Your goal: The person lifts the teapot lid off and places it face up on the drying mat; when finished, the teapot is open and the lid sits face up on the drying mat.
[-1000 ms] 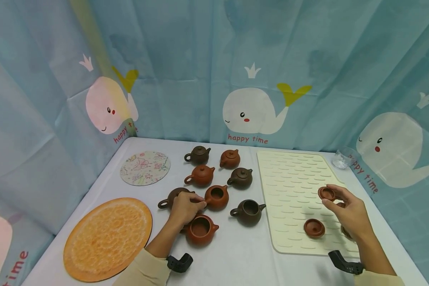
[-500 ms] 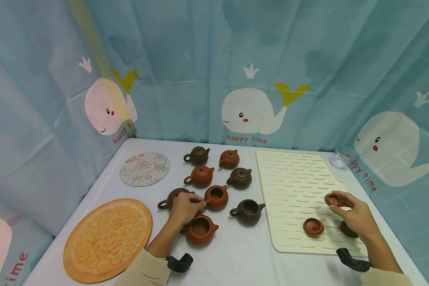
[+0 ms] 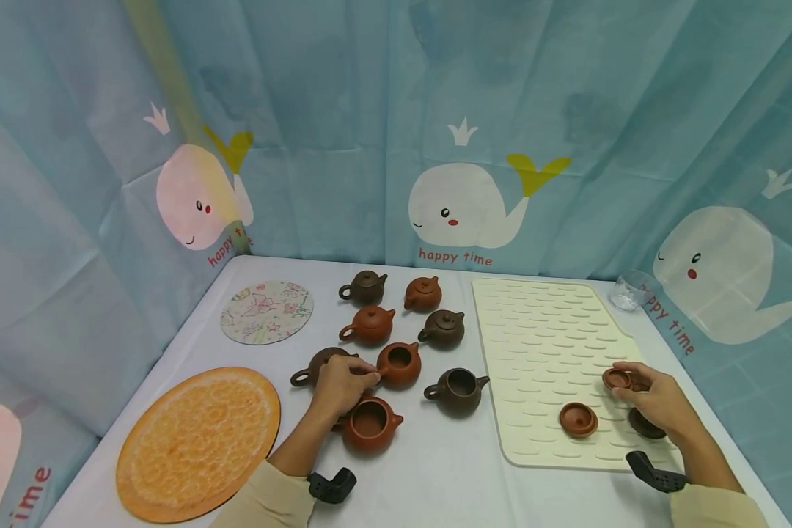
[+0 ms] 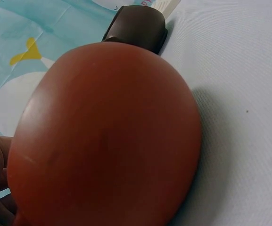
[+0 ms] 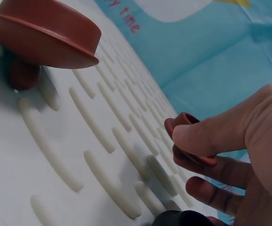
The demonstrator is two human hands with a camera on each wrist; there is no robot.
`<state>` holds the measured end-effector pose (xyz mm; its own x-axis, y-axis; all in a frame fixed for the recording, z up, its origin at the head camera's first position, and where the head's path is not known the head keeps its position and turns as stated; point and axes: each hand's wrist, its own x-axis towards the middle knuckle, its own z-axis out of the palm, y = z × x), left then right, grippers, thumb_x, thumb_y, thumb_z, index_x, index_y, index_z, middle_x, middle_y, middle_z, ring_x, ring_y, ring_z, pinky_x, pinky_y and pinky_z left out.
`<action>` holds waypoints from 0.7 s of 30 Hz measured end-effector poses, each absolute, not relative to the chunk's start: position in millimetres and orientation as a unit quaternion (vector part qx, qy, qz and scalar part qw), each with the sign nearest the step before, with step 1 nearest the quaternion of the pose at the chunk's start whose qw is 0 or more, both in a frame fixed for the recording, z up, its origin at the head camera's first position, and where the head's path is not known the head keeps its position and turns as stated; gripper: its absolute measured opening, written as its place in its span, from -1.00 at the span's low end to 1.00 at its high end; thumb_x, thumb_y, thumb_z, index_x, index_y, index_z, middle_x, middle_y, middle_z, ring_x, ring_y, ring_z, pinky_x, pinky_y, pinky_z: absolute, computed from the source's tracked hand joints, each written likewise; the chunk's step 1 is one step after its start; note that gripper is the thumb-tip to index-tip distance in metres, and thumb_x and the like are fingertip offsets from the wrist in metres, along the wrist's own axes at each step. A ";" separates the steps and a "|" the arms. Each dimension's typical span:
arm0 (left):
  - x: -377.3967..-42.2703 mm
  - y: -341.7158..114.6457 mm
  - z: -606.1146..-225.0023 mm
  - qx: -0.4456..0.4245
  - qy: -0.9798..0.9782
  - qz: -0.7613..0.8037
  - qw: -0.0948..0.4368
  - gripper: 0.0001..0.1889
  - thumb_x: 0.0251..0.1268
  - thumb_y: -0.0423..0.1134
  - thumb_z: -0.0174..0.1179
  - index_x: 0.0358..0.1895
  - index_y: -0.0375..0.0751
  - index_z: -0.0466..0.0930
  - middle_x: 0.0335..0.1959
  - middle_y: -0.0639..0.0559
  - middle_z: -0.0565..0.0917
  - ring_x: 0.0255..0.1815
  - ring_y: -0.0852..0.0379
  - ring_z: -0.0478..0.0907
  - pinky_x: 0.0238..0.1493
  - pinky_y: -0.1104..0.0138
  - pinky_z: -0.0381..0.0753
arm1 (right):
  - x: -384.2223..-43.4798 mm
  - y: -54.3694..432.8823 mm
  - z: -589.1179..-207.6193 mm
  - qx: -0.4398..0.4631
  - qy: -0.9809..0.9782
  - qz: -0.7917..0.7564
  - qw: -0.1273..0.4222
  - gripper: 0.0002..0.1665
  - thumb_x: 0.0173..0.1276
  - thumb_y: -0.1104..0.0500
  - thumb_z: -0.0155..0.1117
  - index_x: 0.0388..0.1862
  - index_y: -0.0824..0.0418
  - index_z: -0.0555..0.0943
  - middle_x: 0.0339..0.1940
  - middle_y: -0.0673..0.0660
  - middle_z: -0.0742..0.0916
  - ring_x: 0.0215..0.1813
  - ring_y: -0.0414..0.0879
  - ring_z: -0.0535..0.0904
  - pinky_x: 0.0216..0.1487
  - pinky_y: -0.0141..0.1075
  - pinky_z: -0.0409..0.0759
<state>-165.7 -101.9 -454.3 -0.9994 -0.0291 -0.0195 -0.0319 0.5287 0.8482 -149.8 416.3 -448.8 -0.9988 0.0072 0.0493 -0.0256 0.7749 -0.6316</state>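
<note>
In the head view my left hand (image 3: pixel 341 386) pinches the handle of a lidless red-brown teapot (image 3: pixel 396 367) on the white table. A second lidless red-brown teapot (image 3: pixel 372 429) stands just in front of it and fills most of the left wrist view. Part of a dark teapot (image 3: pixel 318 367) is hidden behind my left hand. At the right, my right hand (image 3: pixel 660 400) holds a small red-brown teapot lid (image 3: pixel 617 379) by its edge, low over a cream ridged mat (image 3: pixel 534 352). An upturned red-brown lid (image 3: pixel 578 419) and a dark lid (image 3: pixel 645 425) lie nearby.
A lidless dark teapot (image 3: pixel 460 391) stands left of the mat. Several lidded teapots, among them a dark one (image 3: pixel 444 328), stand farther back. A glass cup (image 3: pixel 632 291) is at the back right. Two round mats, one orange-brown (image 3: pixel 198 444) and one patterned (image 3: pixel 267 312), lie at the left.
My right hand has come down toward the mat and slightly right, carrying the lid. The left hand keeps its place at the teapot handle.
</note>
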 end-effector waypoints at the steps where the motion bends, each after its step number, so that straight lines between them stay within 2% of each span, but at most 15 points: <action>1: -165.8 -101.9 -454.3 -0.018 0.874 0.485 0.002 -0.96 0.12 -0.28 0.40 -0.35 -0.11 0.78 -0.57 0.13 0.61 -0.52 0.17 0.53 -0.43 0.27 0.50 | -150.8 416.9 -449.2 0.002 -0.943 0.333 0.021 -0.36 0.22 0.22 0.43 0.21 0.47 0.45 -0.11 0.36 0.65 -0.22 -0.11 0.53 -0.33 -0.37 0.49; 5: -166.3 -101.8 -453.8 -0.022 0.877 0.481 0.003 -0.95 0.11 -0.25 0.42 -0.36 -0.10 0.78 -0.56 0.14 0.62 -0.49 0.16 0.52 -0.39 0.25 0.48 | -153.2 418.0 -450.7 -0.004 -0.946 0.325 0.008 -0.36 0.21 0.25 0.42 0.21 0.48 0.43 -0.09 0.37 0.64 -0.20 0.00 0.53 -0.33 -0.31 0.49; 10: -166.5 -101.5 -453.0 -0.025 0.878 0.478 0.004 -0.94 0.10 -0.24 0.42 -0.35 -0.10 0.78 -0.56 0.15 0.62 -0.46 0.15 0.51 -0.36 0.24 0.47 | -154.6 418.5 -453.5 -0.008 -0.946 0.325 -0.004 -0.38 0.20 0.26 0.41 0.20 0.47 0.44 -0.10 0.36 0.64 -0.21 0.04 0.52 -0.34 -0.27 0.49; 21: -165.4 -100.9 -453.4 -0.032 0.873 0.487 0.011 -0.97 0.13 -0.28 0.40 -0.35 -0.09 0.78 -0.58 0.12 0.62 -0.51 0.16 0.53 -0.42 0.26 0.49 | -158.8 422.4 -461.3 0.006 -0.953 0.302 -0.002 -0.43 0.16 0.34 0.37 0.16 0.49 0.47 -0.14 0.40 0.63 -0.23 0.11 0.53 -0.38 -0.22 0.52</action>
<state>-165.4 -100.9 -453.4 -0.9977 -0.0455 -0.0496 -0.0661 0.5236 0.8494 -158.8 422.4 -461.3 -0.9999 -0.0123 -0.0013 -0.0093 0.8171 -0.5764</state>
